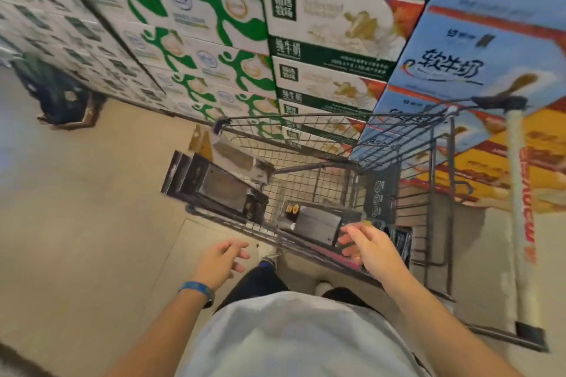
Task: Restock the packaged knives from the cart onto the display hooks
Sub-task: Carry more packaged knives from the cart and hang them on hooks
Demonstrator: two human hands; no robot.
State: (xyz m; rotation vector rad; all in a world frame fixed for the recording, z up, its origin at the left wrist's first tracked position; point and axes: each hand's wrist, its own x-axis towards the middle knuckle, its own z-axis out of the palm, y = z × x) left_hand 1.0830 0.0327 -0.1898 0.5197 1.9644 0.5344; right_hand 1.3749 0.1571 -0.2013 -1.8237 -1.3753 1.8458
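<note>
blur smears the labels. packaged knives [219,190] stand against the left side of the cart [333,116]; another pack [317,223] lies flat inside, partly behind wire. the right hand [369,246] reaches over the near rim at that pack, grip loose, contact unclear. the left hand [220,260] hovers beside the cart, grip wide, holding nothing.

A shop aisle: stacked milk cartons [330,24] wall one side, a wire shopping cart [382,138] standing beside them.
</note>
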